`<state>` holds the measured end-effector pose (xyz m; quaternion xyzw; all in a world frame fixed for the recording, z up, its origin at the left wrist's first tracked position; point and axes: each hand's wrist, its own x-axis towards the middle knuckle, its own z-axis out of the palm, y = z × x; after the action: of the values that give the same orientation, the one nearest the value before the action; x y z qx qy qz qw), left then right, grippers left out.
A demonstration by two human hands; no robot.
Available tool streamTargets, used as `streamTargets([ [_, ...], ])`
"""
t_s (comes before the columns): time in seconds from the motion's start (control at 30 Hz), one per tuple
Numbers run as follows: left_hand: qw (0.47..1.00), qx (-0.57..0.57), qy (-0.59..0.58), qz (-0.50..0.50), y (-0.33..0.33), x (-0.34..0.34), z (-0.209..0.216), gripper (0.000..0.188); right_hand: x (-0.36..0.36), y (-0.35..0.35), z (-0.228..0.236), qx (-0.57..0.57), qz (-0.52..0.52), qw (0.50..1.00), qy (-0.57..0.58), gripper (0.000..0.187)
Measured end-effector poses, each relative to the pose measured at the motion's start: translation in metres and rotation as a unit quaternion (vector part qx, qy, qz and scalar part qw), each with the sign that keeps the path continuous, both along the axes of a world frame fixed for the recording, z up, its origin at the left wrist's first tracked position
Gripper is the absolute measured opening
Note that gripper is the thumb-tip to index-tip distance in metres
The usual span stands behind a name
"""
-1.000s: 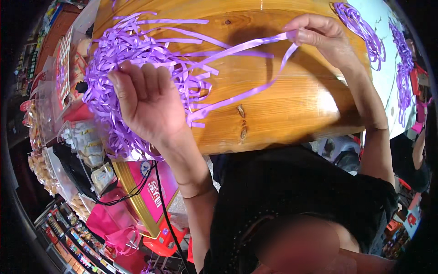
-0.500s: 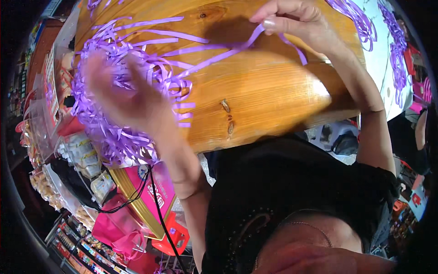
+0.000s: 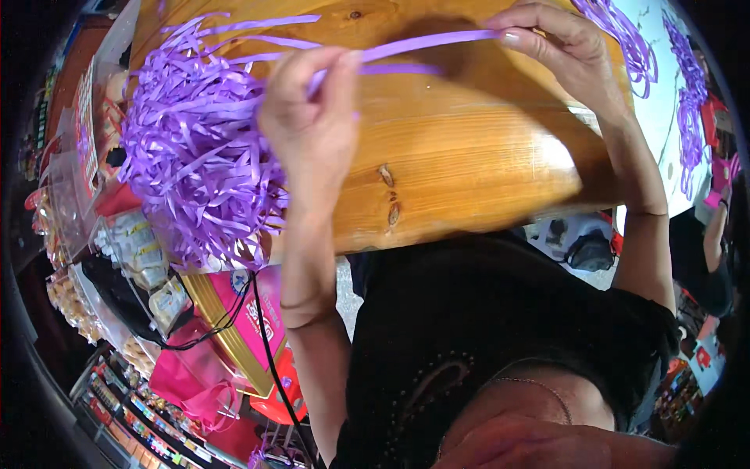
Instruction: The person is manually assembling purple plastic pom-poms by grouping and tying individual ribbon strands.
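A purple ribbon (image 3: 426, 39) runs nearly taut between my hands above the wooden tabletop. My right hand (image 3: 566, 59) pinches its right end between thumb and fingers. My left hand (image 3: 312, 117), a little blurred, closes on the ribbon farther left, thumb and index finger together. Left of that hand lies a large tangled heap of purple ribbons (image 3: 191, 148), with several loose ends reaching over the wood. My left hand hides part of the heap's right edge.
The glossy wooden table (image 3: 453, 156) carries another bundle of purple ribbon (image 3: 625, 47) at its far right. More ribbon (image 3: 690, 117) lies on a white surface beyond. Black cables (image 3: 266, 336), a pink box (image 3: 254, 305) and bagged packets (image 3: 137, 250) crowd the left side.
My left hand has moved right from over the heap and now holds the ribbon. My right hand has shifted slightly right, and the ribbon between them is straighter.
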<state>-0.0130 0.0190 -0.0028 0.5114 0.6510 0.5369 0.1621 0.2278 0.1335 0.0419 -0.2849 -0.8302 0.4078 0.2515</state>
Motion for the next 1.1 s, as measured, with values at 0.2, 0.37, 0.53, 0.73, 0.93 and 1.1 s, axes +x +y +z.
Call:
streamTargets([
  [0.2, 0.944, 0.114, 0.306, 0.042, 0.015, 0.013, 0.007, 0.034, -0.029, 0.016, -0.031, 0.273, 0.218, 0.891, 0.289, 0.018],
  [0.37, 0.929, 0.051, -0.313, -0.192, 0.02, 0.052, 0.011, 0.027, -0.037, -0.005, 0.003, 0.275, 0.138, 0.943, 0.13, 0.026],
  [0.53, 0.9, -0.066, -0.392, -0.178, 0.022, 0.049, 0.009, 0.013, -0.046, 0.021, -0.032, 0.505, 0.082, 0.799, 0.316, 0.027],
  [0.73, 0.964, 0.007, -0.238, -0.12, 0.018, 0.038, 0.003, 0.006, -0.04, 0.029, -0.036, 0.396, 0.1, 0.825, 0.391, 0.017],
  [0.93, 0.903, -0.025, -0.423, -0.07, 0.017, 0.027, 0.003, 0.014, -0.02, 0.004, 0.003, 0.226, -0.055, 0.973, -0.001, 0.023],
  [1.1, 0.904, -0.054, -0.417, -0.069, 0.017, 0.029, 0.003, 0.016, -0.027, 0.002, 0.004, 0.354, 0.034, 0.931, 0.084, 0.034],
])
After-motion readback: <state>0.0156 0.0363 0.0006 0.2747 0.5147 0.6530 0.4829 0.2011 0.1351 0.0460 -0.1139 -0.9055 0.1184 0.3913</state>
